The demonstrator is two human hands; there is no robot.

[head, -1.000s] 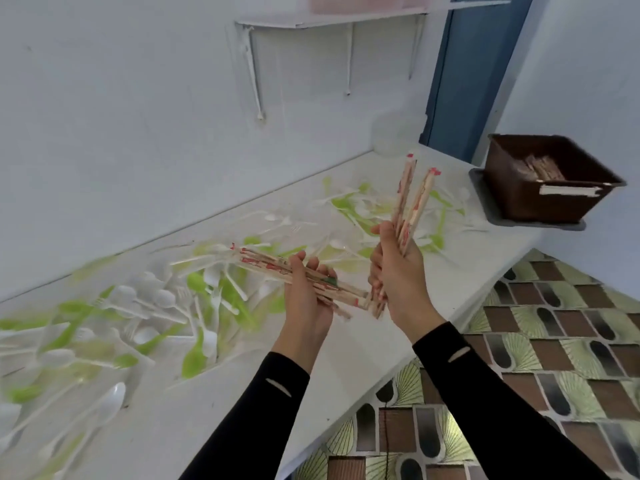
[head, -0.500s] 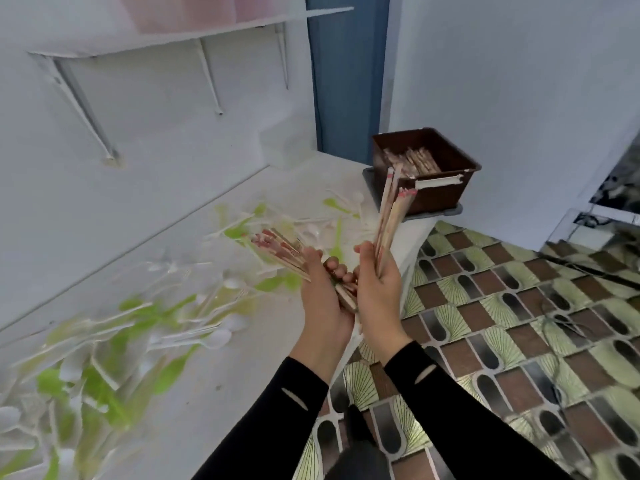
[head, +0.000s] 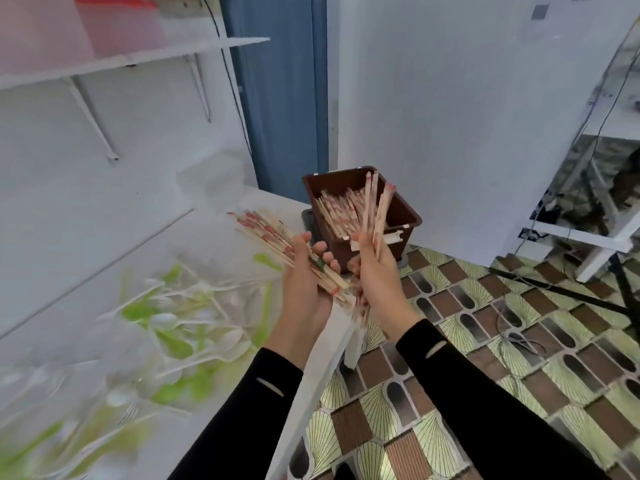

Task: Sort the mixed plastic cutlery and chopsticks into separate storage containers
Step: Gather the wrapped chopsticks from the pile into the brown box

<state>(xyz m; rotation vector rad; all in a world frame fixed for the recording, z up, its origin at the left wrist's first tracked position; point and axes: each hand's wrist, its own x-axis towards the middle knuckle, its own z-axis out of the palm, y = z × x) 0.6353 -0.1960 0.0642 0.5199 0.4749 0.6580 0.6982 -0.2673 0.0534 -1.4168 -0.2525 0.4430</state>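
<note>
The left grip (head: 304, 289) clasped a chopstick bundle (head: 266, 233) slantwise, its ends fanning up and left over the worktop (head: 214, 244). The right grip (head: 377, 271) clasped a second bundle (head: 375, 213) nearly upright, its tips before the brown bin (head: 400, 207), which held more chopsticks (head: 337, 209). Blurred white and green cutlery (head: 180, 317) littered the worktop to the left.

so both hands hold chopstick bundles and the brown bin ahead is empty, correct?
Not quite. The head view shows the brown bin has chopsticks lying in it, so it is not empty. The rest stands: the left hand grips the left bundle and the right hand grips the right bundle.
</note>
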